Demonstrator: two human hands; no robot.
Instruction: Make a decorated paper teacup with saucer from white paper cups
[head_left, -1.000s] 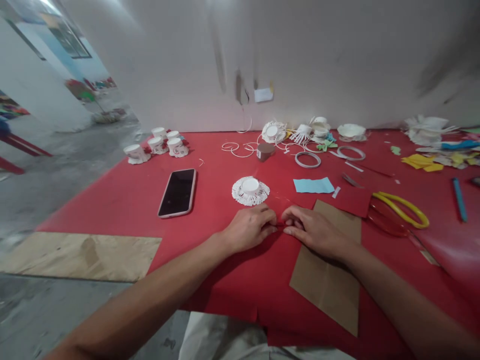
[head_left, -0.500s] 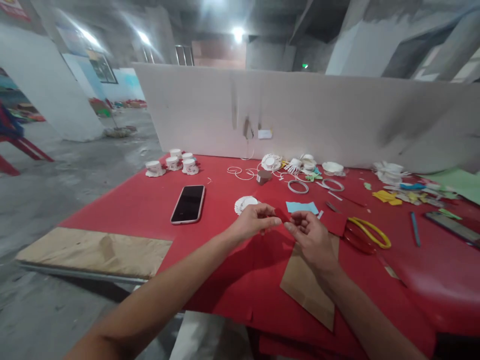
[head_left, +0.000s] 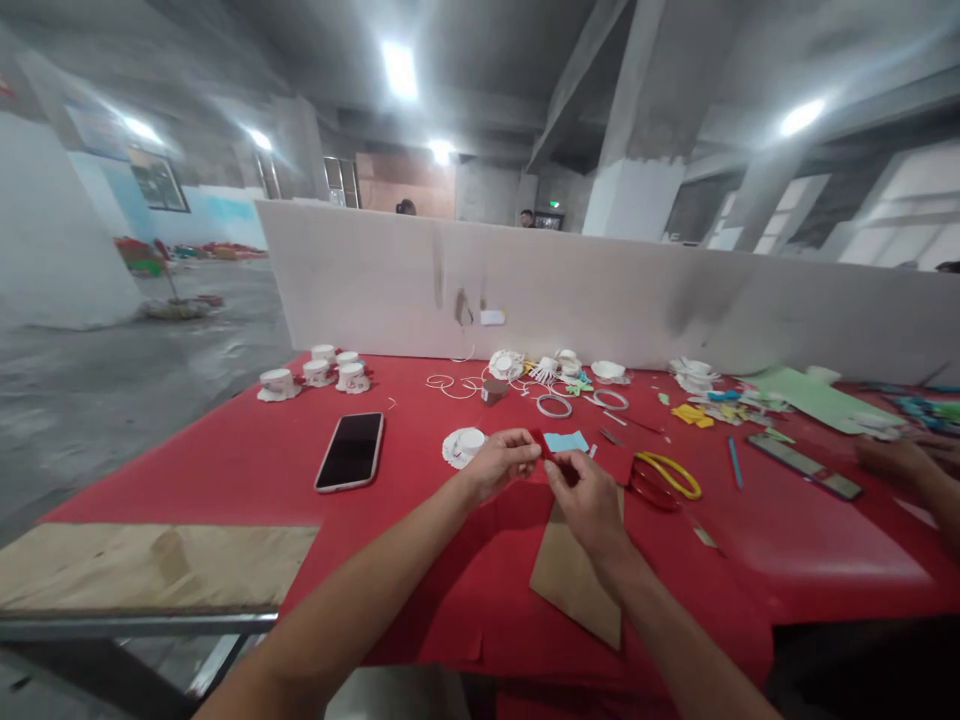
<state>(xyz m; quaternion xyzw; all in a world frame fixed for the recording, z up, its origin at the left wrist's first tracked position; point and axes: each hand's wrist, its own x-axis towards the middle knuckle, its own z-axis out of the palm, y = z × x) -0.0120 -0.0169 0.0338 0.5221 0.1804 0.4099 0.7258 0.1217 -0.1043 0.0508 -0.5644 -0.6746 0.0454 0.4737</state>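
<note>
Left hand (head_left: pixel 506 462): fingertips pinching red piece (head_left: pixel 542 446)
Right hand (head_left: pixel 586 492): pinching same piece
Phone (head_left: pixel 350 453): left of cardboard (head_left: pixel 574 578)
Blue paper (head_left: pixel 570 442): beyond cardboard

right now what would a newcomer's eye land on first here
Probably the bright red tabletop spread across the foreground, with the left hand and right hand pinching a small red piece above it. Next, perhaps the dark-screened phone lying to the left of the hands, and the yellow loop handle to the right of the right hand.
</note>
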